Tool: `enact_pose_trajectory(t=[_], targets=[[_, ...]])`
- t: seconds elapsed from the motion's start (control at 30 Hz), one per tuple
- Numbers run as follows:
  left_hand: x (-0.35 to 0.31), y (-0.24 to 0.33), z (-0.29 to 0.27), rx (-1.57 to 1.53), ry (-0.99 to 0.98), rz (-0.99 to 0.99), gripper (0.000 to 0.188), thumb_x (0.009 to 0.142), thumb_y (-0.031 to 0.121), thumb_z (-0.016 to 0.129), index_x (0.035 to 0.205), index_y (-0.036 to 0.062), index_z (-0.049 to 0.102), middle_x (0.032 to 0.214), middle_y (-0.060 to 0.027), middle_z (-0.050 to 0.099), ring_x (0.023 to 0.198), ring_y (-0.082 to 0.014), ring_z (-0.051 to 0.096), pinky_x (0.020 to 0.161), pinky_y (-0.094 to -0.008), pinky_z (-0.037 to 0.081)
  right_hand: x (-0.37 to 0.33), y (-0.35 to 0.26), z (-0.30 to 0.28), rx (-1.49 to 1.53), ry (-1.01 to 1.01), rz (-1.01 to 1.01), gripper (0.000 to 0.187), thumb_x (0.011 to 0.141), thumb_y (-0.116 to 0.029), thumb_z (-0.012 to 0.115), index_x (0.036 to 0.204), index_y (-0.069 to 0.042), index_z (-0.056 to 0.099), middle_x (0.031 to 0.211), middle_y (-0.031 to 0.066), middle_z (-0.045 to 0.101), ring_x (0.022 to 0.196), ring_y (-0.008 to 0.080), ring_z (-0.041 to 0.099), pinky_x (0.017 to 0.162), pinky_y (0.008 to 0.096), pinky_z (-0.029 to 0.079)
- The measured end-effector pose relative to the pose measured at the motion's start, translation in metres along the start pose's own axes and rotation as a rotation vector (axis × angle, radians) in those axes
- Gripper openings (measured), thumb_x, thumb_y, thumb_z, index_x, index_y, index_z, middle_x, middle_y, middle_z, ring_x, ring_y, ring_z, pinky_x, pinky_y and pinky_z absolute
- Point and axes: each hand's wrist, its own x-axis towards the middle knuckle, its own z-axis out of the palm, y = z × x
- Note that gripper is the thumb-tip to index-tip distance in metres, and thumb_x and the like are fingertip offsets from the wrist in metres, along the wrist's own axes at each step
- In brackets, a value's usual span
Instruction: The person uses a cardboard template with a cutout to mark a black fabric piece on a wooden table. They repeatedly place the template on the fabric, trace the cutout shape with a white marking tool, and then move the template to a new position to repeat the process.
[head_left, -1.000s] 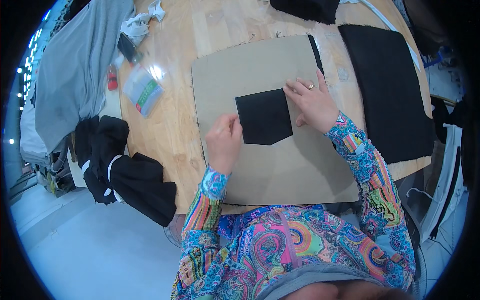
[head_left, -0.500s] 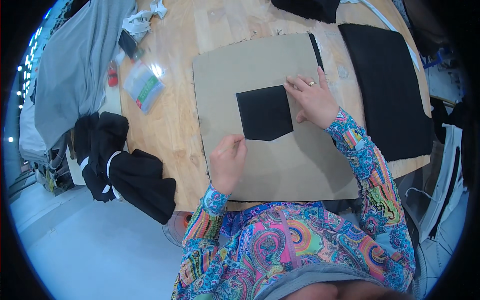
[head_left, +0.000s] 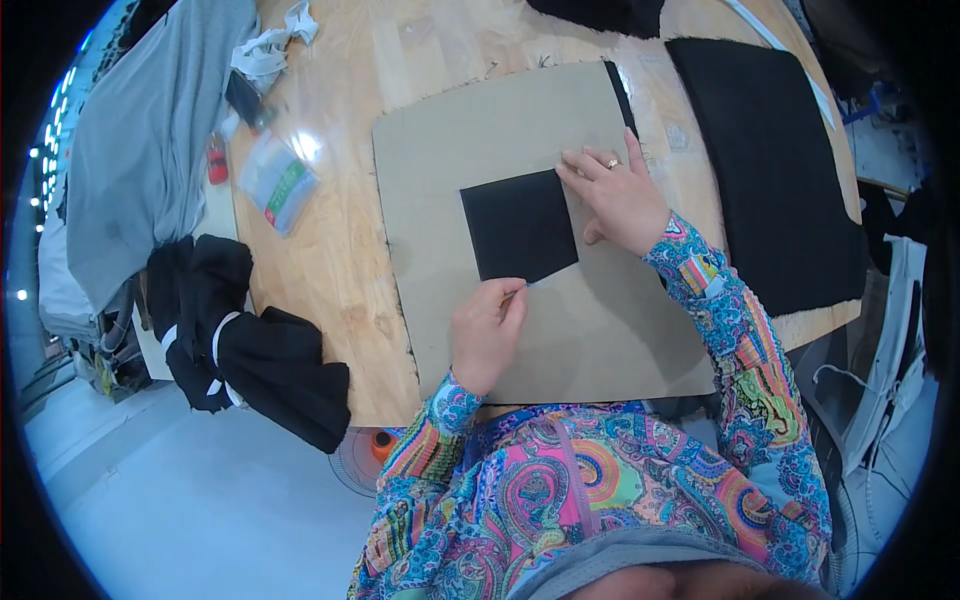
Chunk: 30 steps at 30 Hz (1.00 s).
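Panel (head_left: 630,340), beige, lies at the tabletop's (head_left: 325,320) near edge, right hand (head_left: 624,203) spread beside its black patch (head_left: 520,225), left hand (head_left: 482,340) pinching a thin, indistinct item (head_left: 509,297).

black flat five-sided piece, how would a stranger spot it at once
On the pale wooden table, find the large beige, roughly rectangular panel before the person. On it, the right hand touches the upper right corner of a flat black five-sided piece. Unlike the bigger black cloth panel to the right, it lies on beige, its point toward the person.
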Motion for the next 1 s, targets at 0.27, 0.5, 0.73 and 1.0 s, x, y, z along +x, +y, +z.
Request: enact_pose_trajectory(t=[0.27, 0.5, 0.73, 1.0], targets=[[0.002, -0.004, -0.003, 0.082, 0.011, -0.022, 0.012, 0.086, 0.010, 0.063, 0.096, 0.0036, 0.066, 0.089, -0.0136, 0.068, 0.075, -0.0248, 0.069, 0.066, -0.0321, 0.053, 0.000, 0.000, -0.001, 0.001, -0.019, 0.003, 0.092, 0.055, -0.025, 0.086, 0.136, -0.010, 0.046, 0.134, 0.0002, 0.045, 0.131, 0.0191, 0.040, 0.114, 0.0604, 0.010], [0.005, -0.024, -0.028, 0.197, 0.135, -0.050, 0.011, 0.085, 0.009, 0.063, 0.093, 0.0020, 0.067, 0.087, -0.0154, 0.068, 0.076, -0.0257, 0.069, 0.068, -0.0324, 0.054, 0.000, 0.000, -0.002, 0.003, -0.024, 0.009, 0.092, 0.056, -0.025, 0.086, 0.137, -0.011, 0.045, 0.135, 0.0003, 0.045, 0.132, 0.0194, 0.040, 0.114, 0.0606, 0.009], [0.003, -0.021, -0.031, 0.131, 0.140, -0.018, 0.011, 0.086, 0.007, 0.064, 0.094, 0.0005, 0.066, 0.088, -0.0149, 0.068, 0.077, -0.0230, 0.069, 0.068, -0.0306, 0.054, 0.000, -0.001, -0.001, 0.005, -0.028, 0.005, 0.091, 0.055, -0.024, 0.086, 0.137, -0.011, 0.046, 0.134, 0.0001, 0.045, 0.131, 0.0191, 0.040, 0.114, 0.0606, 0.010], [0.008, 0.009, 0.024, -0.194, -0.008, 0.072, 0.010, 0.087, 0.005, 0.063, 0.096, 0.0001, 0.065, 0.094, -0.0120, 0.067, 0.079, -0.0204, 0.068, 0.070, -0.0287, 0.054, 0.000, 0.000, 0.002, -0.016, 0.016, -0.019, 0.089, 0.055, -0.024, 0.086, 0.134, -0.009, 0.048, 0.133, 0.0016, 0.046, 0.131, 0.0197, 0.041, 0.112, 0.0633, 0.014]])
